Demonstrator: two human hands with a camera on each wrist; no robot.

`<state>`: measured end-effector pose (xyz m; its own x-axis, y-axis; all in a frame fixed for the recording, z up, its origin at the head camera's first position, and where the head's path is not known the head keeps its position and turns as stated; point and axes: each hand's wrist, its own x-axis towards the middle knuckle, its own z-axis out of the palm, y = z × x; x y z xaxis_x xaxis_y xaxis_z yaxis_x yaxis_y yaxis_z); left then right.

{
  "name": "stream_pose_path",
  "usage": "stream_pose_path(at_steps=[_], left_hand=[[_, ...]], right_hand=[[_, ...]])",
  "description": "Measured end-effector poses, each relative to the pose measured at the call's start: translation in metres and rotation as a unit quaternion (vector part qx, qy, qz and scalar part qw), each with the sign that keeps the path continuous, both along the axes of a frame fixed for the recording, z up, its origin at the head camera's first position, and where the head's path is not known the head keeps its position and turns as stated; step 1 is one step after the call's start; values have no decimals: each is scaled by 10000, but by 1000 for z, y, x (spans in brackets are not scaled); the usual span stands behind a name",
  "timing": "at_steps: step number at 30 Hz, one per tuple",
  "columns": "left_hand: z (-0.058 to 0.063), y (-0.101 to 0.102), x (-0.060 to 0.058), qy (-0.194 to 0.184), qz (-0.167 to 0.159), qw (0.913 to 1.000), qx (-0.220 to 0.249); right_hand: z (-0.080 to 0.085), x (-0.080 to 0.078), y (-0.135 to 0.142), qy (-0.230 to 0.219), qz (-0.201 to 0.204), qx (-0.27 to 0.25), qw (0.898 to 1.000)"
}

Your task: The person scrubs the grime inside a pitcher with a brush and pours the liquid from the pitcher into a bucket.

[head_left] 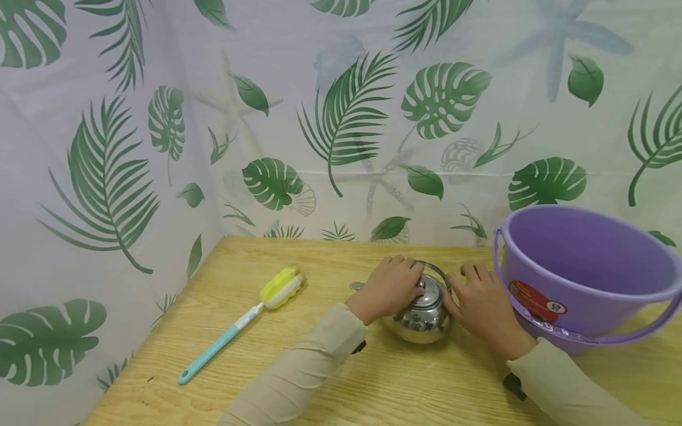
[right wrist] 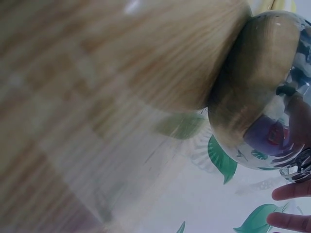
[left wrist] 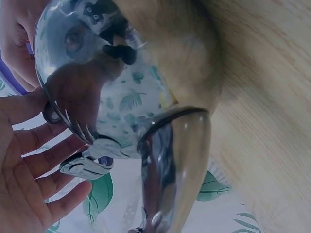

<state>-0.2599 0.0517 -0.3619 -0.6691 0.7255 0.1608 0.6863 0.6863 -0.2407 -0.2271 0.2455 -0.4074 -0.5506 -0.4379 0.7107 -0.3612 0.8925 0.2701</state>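
Observation:
A shiny metal teapot (head_left: 418, 328) stands on the wooden table, its spout (left wrist: 177, 165) pointing left and away. My left hand (head_left: 388, 288) reaches over its top, thumb beside the lid (head_left: 429, 296) and its knob. In the left wrist view the fingers of that hand extend, spread, past the lid's dark knob (left wrist: 51, 112). On the teapot's right side is my right hand (head_left: 482, 305), its thumb at the body near the arched handle (head_left: 434, 269). The right wrist view shows straight, parted fingers (right wrist: 291, 221) near the teapot's top.
A purple bucket (head_left: 581, 319) with a red label stands close to the right hand, its handle lowered at the front. To the left lies a bottle brush (head_left: 229, 336) with a yellow-and-white sponge head. A leaf-patterned curtain (head_left: 341, 201) hangs behind the table (head_left: 298, 355).

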Motion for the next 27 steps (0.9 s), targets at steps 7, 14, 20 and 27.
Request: stream_pose_path(at_steps=[7,14,20,27], left_hand=[[1,2,1,55,-24,9999,87],[3,-2,2,98,-56,9997,234],[3,-4,2,218,-60,9992,322],[5,-3,3,250,-91,9991,321]], right_hand=[[0,0,3,9,9,-25,10000],[-2,-3,1,16,34,-81,10000],[-2,-3,1,-59,-10,-47,10000],[-3,-1,4,0,-17,-57,10000]])
